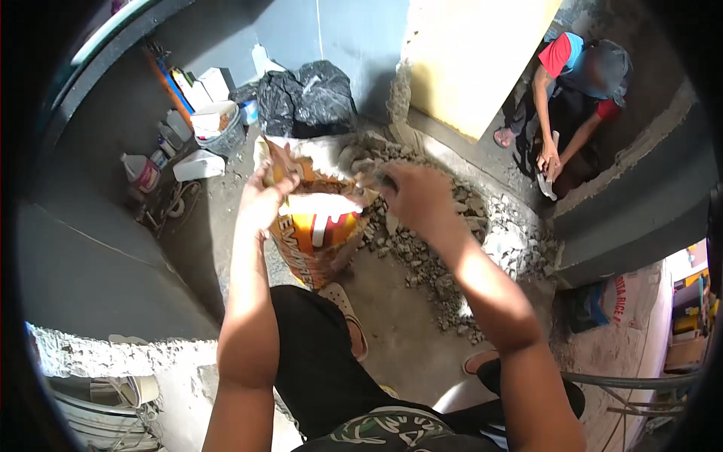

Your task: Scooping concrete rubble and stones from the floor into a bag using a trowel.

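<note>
An orange printed paper sack (pixel 316 233) stands on the floor in front of me with its top open. My left hand (pixel 263 197) is closed on the left side of its torn rim, thumb over the edge. At the right side of the mouth is my right hand (pixel 418 197), with its fingers bent together and blurred. Something grey shows at those fingertips, too smeared to name. A heap of broken rubble (pixel 422 252) lies right beside the sack, running behind it and below my right forearm. The sack's inside is mostly in shadow.
Black plastic bags (pixel 305 98) and a bucket (pixel 218 128) stand by the back wall. A pink-labelled jug (pixel 141 172) is at the left. Beyond a broken wall edge, a co-worker (pixel 580 83) crouches, hands on a tool (pixel 548 177). A white sack (pixel 614 301) lies right.
</note>
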Motion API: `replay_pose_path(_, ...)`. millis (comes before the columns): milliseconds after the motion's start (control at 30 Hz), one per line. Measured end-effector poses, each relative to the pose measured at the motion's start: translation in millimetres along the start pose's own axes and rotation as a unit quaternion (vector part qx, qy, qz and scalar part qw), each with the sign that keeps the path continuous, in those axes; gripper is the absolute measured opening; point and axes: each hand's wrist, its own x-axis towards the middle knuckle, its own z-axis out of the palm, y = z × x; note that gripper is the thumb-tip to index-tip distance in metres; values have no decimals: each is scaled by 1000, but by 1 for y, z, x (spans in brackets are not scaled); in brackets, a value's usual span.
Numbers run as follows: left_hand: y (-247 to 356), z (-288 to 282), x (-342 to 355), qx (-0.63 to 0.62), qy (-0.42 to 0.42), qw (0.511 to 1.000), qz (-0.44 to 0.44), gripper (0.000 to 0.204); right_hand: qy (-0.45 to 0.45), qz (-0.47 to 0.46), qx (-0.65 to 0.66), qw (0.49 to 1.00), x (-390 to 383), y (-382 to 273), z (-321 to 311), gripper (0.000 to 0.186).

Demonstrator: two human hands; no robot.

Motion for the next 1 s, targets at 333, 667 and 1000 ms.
replay_pose_path(333, -26, -37, -14, 173, -205, 962, -51, 61, 109, 232, 179, 950, -123, 58, 91, 32)
replay_pose_path(667, -33, -32, 33, -135, 41, 990, -19, 47, -164, 375, 186, 893, -329, 98, 248, 41)
replay_pose_path(1000, -30, -32, 17, -159, 51, 986, -15, 49, -281, 399, 171, 856, -367, 76, 227, 46)
